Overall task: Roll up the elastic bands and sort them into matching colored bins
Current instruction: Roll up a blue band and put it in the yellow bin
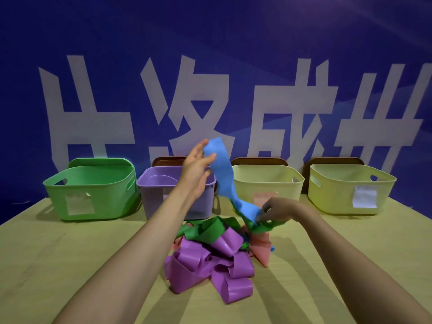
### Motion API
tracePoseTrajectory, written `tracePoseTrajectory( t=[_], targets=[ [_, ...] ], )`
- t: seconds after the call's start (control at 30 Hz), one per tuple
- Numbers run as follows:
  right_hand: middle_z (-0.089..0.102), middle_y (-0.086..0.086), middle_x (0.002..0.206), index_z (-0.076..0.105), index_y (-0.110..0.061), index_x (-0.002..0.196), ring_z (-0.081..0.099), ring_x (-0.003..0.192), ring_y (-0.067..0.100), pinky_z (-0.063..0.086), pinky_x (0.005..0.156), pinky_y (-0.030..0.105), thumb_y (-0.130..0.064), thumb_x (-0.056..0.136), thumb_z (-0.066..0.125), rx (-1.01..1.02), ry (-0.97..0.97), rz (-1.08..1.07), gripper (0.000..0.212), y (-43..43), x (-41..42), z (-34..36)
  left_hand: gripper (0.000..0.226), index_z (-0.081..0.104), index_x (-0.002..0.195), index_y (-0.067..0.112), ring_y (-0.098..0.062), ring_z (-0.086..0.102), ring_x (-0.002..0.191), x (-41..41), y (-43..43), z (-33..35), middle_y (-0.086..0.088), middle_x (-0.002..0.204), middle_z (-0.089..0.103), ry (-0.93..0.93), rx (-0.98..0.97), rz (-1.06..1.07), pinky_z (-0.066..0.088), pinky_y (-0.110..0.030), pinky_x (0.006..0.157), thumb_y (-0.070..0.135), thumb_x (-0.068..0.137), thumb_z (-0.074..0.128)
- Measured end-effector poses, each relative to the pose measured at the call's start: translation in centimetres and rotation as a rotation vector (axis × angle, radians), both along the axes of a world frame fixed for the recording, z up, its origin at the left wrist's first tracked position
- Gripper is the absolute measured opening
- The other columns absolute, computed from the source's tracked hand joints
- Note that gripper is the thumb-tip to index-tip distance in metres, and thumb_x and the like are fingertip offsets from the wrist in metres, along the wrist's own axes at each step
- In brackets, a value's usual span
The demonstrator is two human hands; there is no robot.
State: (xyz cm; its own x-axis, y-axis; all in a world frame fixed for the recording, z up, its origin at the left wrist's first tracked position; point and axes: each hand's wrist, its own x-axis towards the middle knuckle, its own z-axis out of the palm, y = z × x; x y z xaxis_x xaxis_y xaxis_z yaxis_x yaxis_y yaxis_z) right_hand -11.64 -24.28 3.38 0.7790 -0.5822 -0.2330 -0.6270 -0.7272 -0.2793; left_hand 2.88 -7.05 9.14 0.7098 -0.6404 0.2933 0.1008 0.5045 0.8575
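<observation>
A tangled pile of elastic bands lies on the table: purple bands in front, green bands behind, a pink band at the right. A long blue band stretches up out of the pile. My left hand is raised in front of the purple bin and pinches the blue band's upper end between thumb and fingers. My right hand is low at the pile's back right, fingers closed on the blue band's lower part where it meets a green band.
Four bins stand in a row at the table's far edge: a green bin, the purple one, and two pale yellow bins, each with a paper label. Brown lids lean behind them against a blue wall with white characters.
</observation>
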Motion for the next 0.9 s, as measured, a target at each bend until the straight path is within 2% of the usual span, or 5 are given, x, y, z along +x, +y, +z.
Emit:
tracePoseTrajectory(
  t=[0.2, 0.47, 0.63, 0.8, 0.9],
  targets=[
    [0.061, 0.007, 0.121, 0.061, -0.015, 0.121, 0.057, 0.110, 0.023, 0.046, 0.085, 0.028, -0.018, 0.092, 0.056, -0.131, 0.033, 0.049, 0.029, -0.2, -0.3, -1.5, 0.051, 0.040, 0.140, 0.021, -0.024, 0.054, 0.122, -0.1, -0.1, 2.6, -0.002, 0.136, 0.051, -0.073, -0.064, -0.076, 0.050, -0.043, 0.093, -0.003, 0.095, 0.047],
    [0.059, 0.008, 0.122, 0.052, -0.012, 0.125, 0.057, 0.111, 0.027, 0.049, 0.086, 0.037, -0.009, 0.089, 0.053, -0.438, 0.016, -0.007, 0.036, -0.6, -0.7, -3.4, 0.058, 0.035, 0.145, 0.017, -0.023, 0.060, 0.110, -1.8, -1.2, 2.8, -0.005, 0.130, 0.054, -0.015, -0.028, -0.051, 0.054, -0.031, 0.082, -0.006, 0.093, 0.050],
    [0.057, 0.007, 0.115, 0.052, -0.012, 0.127, 0.056, 0.097, 0.021, 0.042, 0.062, 0.020, -0.001, 0.087, 0.054, -0.002, -0.298, -0.072, 0.041, -0.5, -0.8, -3.5, 0.072, 0.022, 0.151, 0.017, -0.020, 0.063, 0.095, -2.1, -1.2, 1.5, -0.007, 0.129, 0.056, 0.084, 0.177, -0.092, 0.053, -0.034, 0.076, -0.004, 0.090, 0.056],
    [0.048, 0.009, 0.117, 0.057, -0.015, 0.104, 0.048, 0.108, 0.023, 0.040, 0.088, 0.027, -0.029, 0.086, 0.067, -0.116, -0.556, -0.055, 0.024, 0.9, -0.5, -4.3, 0.071, 0.023, 0.146, 0.016, -0.015, 0.057, 0.076, -3.1, -2.0, -1.0, -0.005, 0.101, 0.047, 0.127, 0.197, -0.128, 0.054, -0.040, 0.078, -0.018, 0.088, 0.046],
    [0.037, 0.004, 0.116, 0.053, -0.019, 0.099, 0.038, 0.110, 0.019, 0.039, 0.096, 0.032, -0.052, 0.075, 0.072, -0.137, -0.482, 0.035, 0.045, 1.7, -0.2, -5.3, 0.086, 0.004, 0.152, 0.018, -0.019, 0.058, 0.078, -3.1, -2.5, -1.6, -0.012, 0.127, 0.047, 0.228, 0.102, -0.061, 0.048, -0.036, 0.086, -0.023, 0.087, 0.042]
  ],
)
